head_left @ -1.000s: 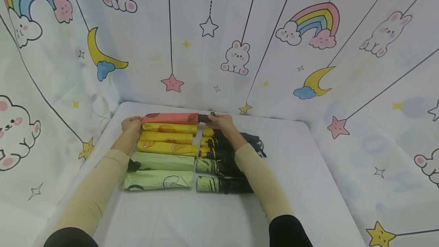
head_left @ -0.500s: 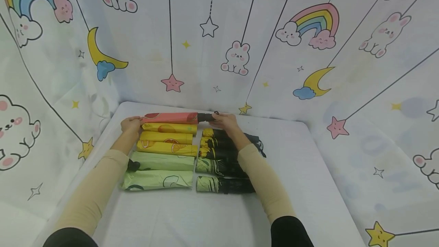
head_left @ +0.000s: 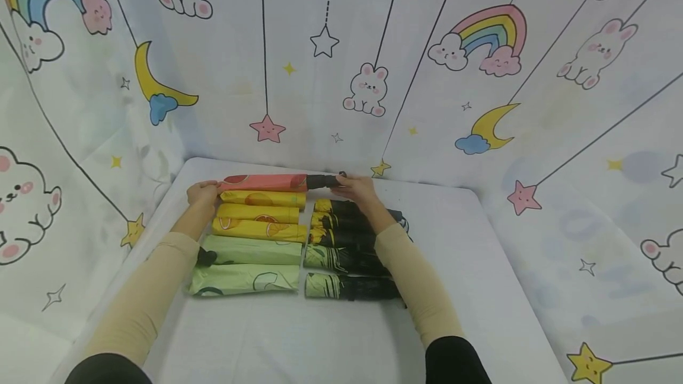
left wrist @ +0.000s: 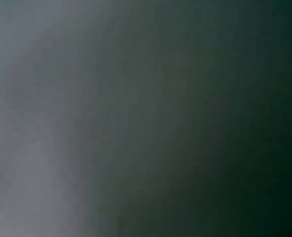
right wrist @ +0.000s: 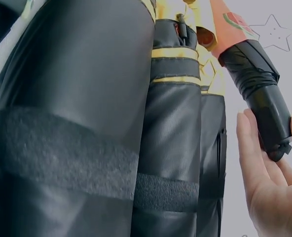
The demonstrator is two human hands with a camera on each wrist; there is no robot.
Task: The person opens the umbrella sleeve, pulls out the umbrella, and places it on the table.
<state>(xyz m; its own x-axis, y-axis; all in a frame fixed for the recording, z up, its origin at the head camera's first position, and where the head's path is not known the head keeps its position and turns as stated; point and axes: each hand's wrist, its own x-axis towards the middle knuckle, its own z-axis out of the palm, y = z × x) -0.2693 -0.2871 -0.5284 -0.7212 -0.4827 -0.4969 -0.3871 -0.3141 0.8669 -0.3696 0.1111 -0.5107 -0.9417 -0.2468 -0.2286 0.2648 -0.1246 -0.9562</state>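
A red sleeve [head_left: 261,182] with a watermelon print lies at the back of the row, a black folding umbrella [head_left: 320,181] sticking out of its right end. My left hand [head_left: 203,194] pinches the sleeve's left end. At the other end my right hand [head_left: 363,192] grips the umbrella's handle. In the right wrist view, fingers and thumb sit on either side of that black handle [right wrist: 269,113], partly round it; a cord is wound about it higher up. The left wrist view is only a dark blur.
Nearer me lie three yellow sleeves [head_left: 258,214] with orange-slice prints and two green sleeves [head_left: 251,279]. To their right, several folded umbrellas [head_left: 347,286], black with yellow or green ends, lie side by side, partly under my right arm. A white cloth [head_left: 256,336] covers the table.
My right hand has moved slightly to the right with the umbrella's handle, and more of the black umbrella shows outside the red sleeve. The left hand has stayed almost in place.
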